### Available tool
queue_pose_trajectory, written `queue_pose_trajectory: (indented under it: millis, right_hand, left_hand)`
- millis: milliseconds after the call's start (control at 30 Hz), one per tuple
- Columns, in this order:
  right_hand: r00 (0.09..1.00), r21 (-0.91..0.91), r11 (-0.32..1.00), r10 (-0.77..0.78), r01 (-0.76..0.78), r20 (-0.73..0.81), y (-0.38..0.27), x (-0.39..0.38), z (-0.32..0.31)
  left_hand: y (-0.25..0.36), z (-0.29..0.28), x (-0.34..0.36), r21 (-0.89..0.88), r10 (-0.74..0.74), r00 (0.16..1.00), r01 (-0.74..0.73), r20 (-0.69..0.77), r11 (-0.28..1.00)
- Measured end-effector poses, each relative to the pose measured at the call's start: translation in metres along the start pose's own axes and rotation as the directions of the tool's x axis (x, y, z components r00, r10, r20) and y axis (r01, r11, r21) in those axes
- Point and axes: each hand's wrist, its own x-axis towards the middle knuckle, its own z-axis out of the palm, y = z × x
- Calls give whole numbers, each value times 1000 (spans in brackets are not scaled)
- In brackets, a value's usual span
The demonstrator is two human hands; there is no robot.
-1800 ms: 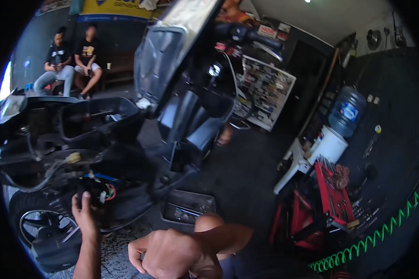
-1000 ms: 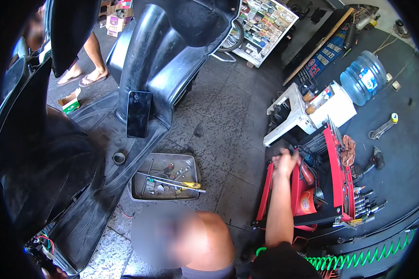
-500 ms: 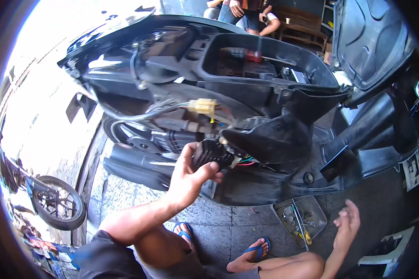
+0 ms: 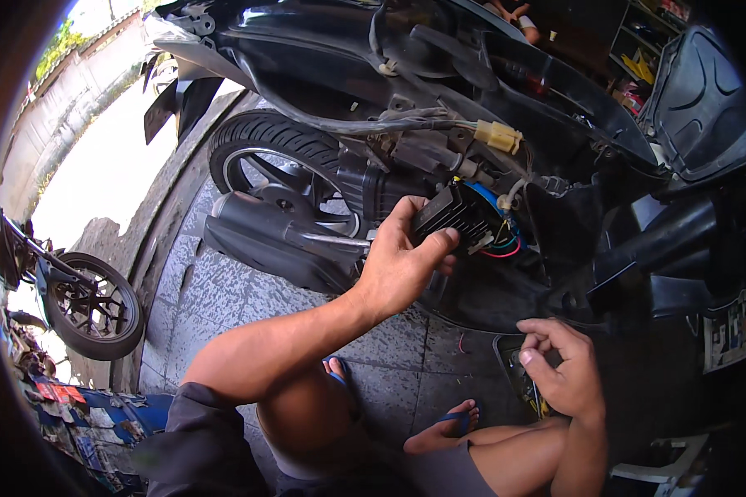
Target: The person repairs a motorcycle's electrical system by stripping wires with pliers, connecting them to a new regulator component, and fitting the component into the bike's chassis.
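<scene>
My left hand [image 4: 410, 257] is closed on a black finned voltage regulator [image 4: 452, 219], thumb on the near side and fingers around its left end. Red, green and blue wires [image 4: 506, 240] show at its right end, beside the scooter's open side. Just above it hangs a pale yellow connector [image 4: 499, 137] on a grey wiring harness [image 4: 340, 124]. Nearer to me and to the right, my right hand [image 4: 559, 364] hovers with loosely bent fingers, a gap between thumb and forefinger, and nothing visible in it. The rear wheel [image 4: 265, 137] lies left of the regulator.
A parts tray [image 4: 506, 352] on the tiled floor is partly covered by my right hand. The raised seat [image 4: 709, 99] stands at the far right. Another motorcycle's wheel [image 4: 95, 306] is at left, a white plastic stool [image 4: 667, 464] at lower right. Someone sits at the back.
The view has shifted, so the scooter sits further right and up. My right hand has come up and inward, its fingers more bent. My left hand keeps hold of the regulator.
</scene>
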Motion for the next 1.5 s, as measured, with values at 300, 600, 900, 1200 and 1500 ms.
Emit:
queue_pose_trajectory:
  millis: [300,600,900,1200,1500]
  right_hand:
    - [970,214,971,151,-108,-193,27,-35,-44]
    - [186,806,576,814,-136,-550,212,-242,-24]
    - [-246,561,206,742,-802,-624,300,-396,219]
    - [271,560,591,789,-581,-552,220,-341,220]
    - [706,461,880,400,-117,-584,76,-87,72]
  left_hand:
    - [-6,-14,-7,215,-68,997,59,33,975]
    - [-21,-30,-13,467,-101,995,102,-27,878]
    - [-38,-72,-3,700,65,995,4,-72,714]
    - [4,-33,-22,851,-20,999,35,-29,524]
    - [2,-32,-20,810,52,934,-333,353,482]
